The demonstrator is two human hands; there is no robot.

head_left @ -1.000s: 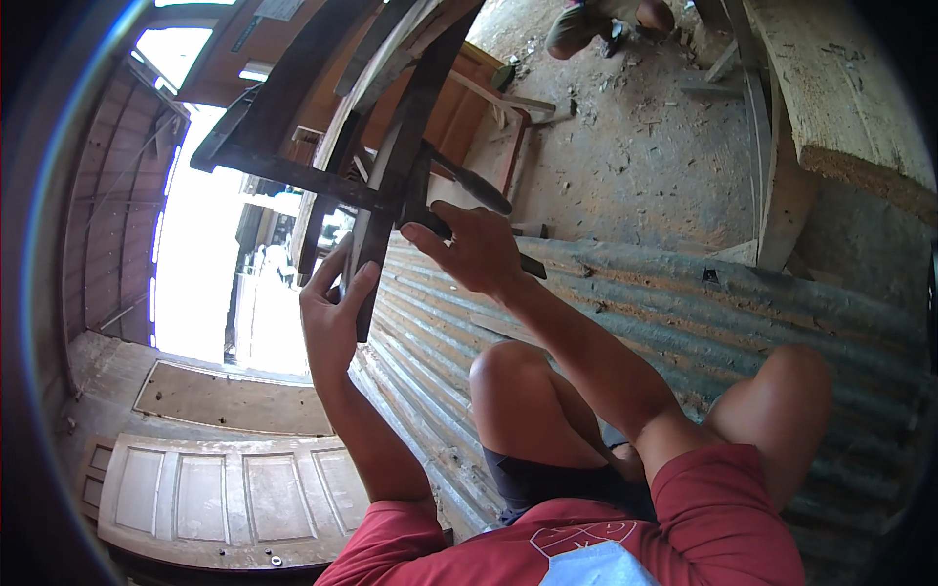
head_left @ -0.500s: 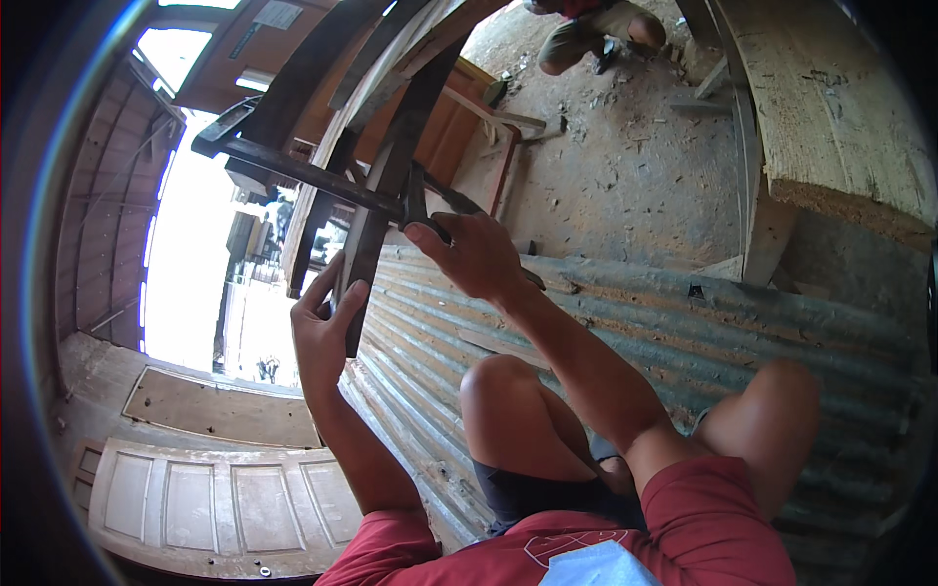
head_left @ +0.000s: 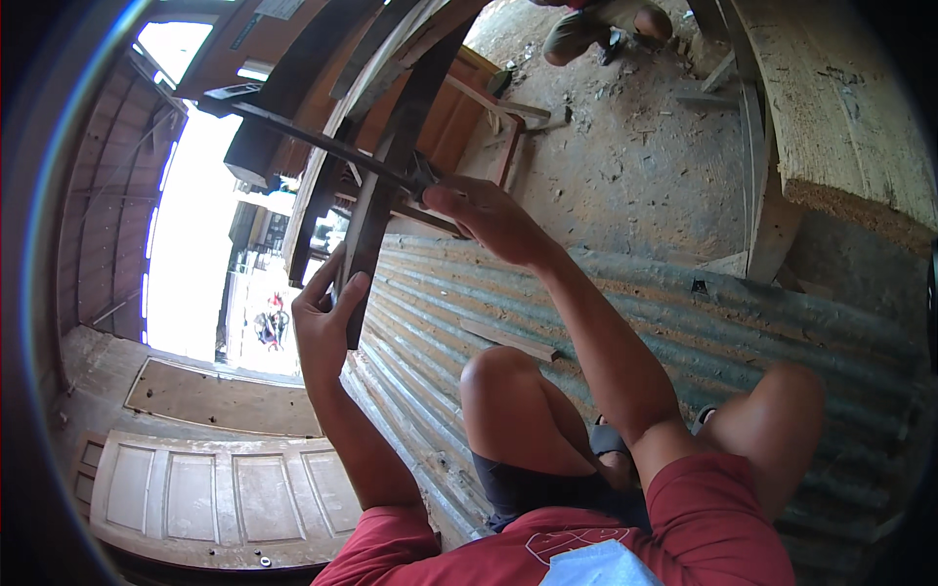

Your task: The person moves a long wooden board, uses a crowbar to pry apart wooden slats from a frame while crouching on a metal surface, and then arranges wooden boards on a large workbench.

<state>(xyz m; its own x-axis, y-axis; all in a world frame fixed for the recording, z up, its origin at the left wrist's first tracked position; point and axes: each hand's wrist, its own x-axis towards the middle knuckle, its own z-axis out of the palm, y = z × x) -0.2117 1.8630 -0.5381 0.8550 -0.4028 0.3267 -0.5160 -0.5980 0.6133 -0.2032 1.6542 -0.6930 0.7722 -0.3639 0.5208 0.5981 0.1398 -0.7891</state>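
A dark metal bar clamp (head_left: 322, 145) lies across several long wooden pieces. Its far end is at the upper left. My right hand (head_left: 491, 223) is closed around the clamp's near end, beside a dark wooden strip (head_left: 369, 227); the fingers' undersides are hidden. Lower on that same strip, my left hand (head_left: 326, 317) grips the end, thumb on the near face and fingers behind it. A paler wooden piece (head_left: 311, 200) runs alongside to the left, under the clamp bar.
Corrugated metal sheeting (head_left: 625, 322) stands below my arms, with a loose wood strip (head_left: 508, 339) by it. A thick rough plank (head_left: 840, 127) juts in at the upper right. Another person (head_left: 586, 34) crouches on the debris-strewn floor. A panelled door (head_left: 220, 498) lies at lower left.
My right hand and the clamp's near end have shifted up and slightly right, and the clamp bar is tilted a little differently. The left hand keeps its hold on the strip.
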